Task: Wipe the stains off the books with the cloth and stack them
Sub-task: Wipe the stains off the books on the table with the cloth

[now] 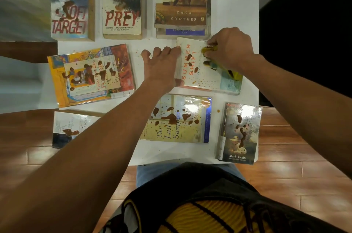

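While the left hand (162,69) lies flat with its fingers (167,51) spread and straight, pressing the left edge of a pale paperback titled "Summer Shift" (202,72), the right hand (231,48) has its fingers curled tight around a bunched yellow cloth (208,50), which touches the book's cover near its far edge. A further part of the cloth shows below the right wrist, over the book's right side. Dark brown blotches sit on the middle of that cover, just beside the cloth.

The book lies right of centre on a white tabletop (232,13) with rounded corners. Around it lie other stained books, all flat and face up. Along the far edge are two thick paperbacks, "Soft Target" (70,7) and "Prey" (122,4), and a small stack of books (182,0) whose top cover looks free of blotches. To the left lies a large glossy picture-covered book (91,74). On the near side are a shiny book titled "The Last Summer" (177,120), a Mark Twain paperback (241,133) overhanging the corner, and one partly hidden book (66,128) under the left forearm. The floor below is reddish wood planks (285,156).
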{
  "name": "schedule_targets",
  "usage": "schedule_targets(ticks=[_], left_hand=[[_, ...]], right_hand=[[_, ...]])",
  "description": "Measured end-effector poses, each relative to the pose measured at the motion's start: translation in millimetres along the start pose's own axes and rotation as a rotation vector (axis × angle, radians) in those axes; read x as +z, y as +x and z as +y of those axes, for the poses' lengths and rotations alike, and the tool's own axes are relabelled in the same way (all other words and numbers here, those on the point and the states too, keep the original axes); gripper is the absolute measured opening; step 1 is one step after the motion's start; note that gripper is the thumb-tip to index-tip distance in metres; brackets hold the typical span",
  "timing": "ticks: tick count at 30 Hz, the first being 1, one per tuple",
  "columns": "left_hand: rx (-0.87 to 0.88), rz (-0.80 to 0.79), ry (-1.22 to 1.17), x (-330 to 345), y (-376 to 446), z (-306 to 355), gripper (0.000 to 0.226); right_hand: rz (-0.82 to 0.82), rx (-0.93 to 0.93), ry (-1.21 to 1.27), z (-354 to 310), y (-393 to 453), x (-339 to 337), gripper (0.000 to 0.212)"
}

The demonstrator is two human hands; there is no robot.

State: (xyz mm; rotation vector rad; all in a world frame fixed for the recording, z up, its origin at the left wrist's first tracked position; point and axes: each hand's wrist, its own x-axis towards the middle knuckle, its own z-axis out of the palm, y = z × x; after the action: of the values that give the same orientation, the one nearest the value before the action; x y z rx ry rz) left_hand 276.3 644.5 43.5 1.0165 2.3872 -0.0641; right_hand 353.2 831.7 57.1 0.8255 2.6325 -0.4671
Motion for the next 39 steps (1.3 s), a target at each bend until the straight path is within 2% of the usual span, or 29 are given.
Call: schedule_targets(ticks=[4,8,12,17,24,29,33,39], left_hand=[[0.003,0.001,-0.008,0.4,0.3,-1.6,0.098],[0.002,0.008,-0.008,-0.1,-0.1,-2.1,0.097],[0.004,0.005,-0.011,0.4,-0.6,-2.1,0.097],[0.000,-0.005,-0.010,0.4,-0.7,-1.5,0.098],[-0.002,-0.003,-0.020,1.8,-0.4,-3.1,0.099],[-0.008,-0.006,-0.015,2.2,-0.8,-1.9,0.099],[-0.008,-0.003,-0.018,2.4,-0.8,-3.0,0.099],[-0.020,-0.008,-0.009,2.5,-0.2,-2.5,0.100]], right_hand=[[-0.044,-0.098,-0.042,-0.8,-9.4,4.7,0.038],[0.048,-0.087,0.000,-2.7,-9.8,4.2,0.036],[0.039,-0.201,-0.156,3.7,-23.5,14.3,0.036],[0.043,-0.262,-0.145,17.2,-26.5,14.6,0.035],[0.068,-0.199,-0.171,13.6,-28.4,33.4,0.034],[0.181,-0.207,-0.133,25.3,-42.5,39.2,0.036],[0.091,-0.177,-0.208,33.0,-54.0,34.9,0.049],[0.093,-0.128,0.102,38.7,-42.9,18.9,0.041]])
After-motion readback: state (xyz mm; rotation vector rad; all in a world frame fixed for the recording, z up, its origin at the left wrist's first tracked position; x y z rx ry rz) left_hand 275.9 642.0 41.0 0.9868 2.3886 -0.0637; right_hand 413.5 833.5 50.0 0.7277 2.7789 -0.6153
